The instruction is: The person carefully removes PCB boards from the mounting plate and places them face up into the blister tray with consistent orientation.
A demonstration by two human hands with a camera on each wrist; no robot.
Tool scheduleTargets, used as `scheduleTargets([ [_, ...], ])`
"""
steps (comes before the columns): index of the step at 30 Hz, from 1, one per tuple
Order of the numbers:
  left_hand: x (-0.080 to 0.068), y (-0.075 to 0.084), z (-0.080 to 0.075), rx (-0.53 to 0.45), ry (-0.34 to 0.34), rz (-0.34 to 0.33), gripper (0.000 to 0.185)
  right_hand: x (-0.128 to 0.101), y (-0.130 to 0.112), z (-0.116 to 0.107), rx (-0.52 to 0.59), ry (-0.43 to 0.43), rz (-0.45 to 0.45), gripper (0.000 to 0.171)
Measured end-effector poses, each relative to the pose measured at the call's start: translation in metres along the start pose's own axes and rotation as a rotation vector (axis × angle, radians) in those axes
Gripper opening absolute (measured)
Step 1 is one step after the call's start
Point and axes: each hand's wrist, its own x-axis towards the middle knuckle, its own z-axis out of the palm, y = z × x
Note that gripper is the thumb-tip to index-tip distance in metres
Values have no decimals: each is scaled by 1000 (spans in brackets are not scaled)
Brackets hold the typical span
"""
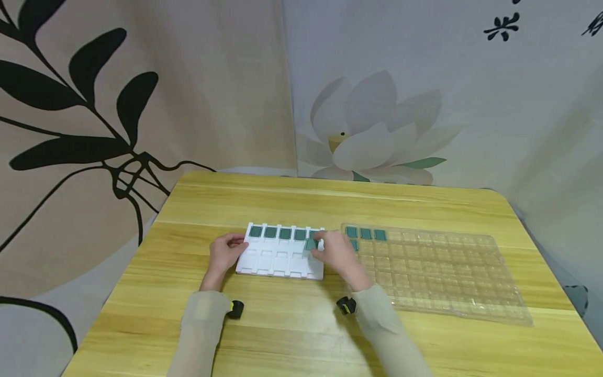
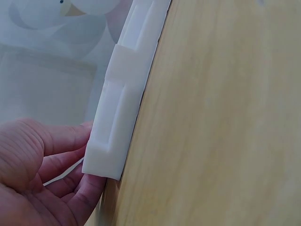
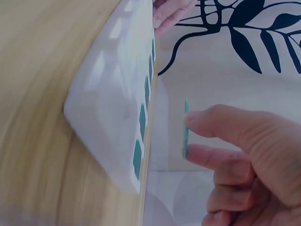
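Note:
A white plastic tray [image 1: 280, 271] with compartments lies on the table, its far row holding several dark green square chips [image 1: 285, 233]. At its left edge, my left hand [image 1: 224, 254] grips the tray; the left wrist view shows thumb and fingers around the corner of the tray [image 2: 123, 68]. My right hand [image 1: 340, 254] pinches one thin green square chip [image 1: 311, 244] over the tray's right end. In the right wrist view this chip [image 3: 186, 139] is seen edge-on between thumb and fingertip, raised above the tray.
A clear plastic tray [image 1: 447, 272] with many pockets lies on the right of the wooden table [image 1: 282, 335]. Green chips [image 1: 365, 233] sit in its far left corner, one partly covered by my right hand. Behind the table hangs a patterned curtain [image 1: 226, 104].

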Motion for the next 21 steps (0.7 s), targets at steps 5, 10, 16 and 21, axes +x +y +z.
scheduleTargets([
  [5, 0, 0, 0, 0, 2, -5, 24, -3, 8, -7, -19, 28, 16, 28],
  [10, 0, 0, -1, -1, 2, 3, 24, -5, 16, -12, -18, 53, -9, 26],
  [16, 1, 1, -1, 2, -4, 1, 24, -8, 29, -18, -22, 67, 27, 27],
  [21, -1, 1, -1, 5, -15, -21, 24, -11, 42, -22, 11, 85, 32, 26],
])
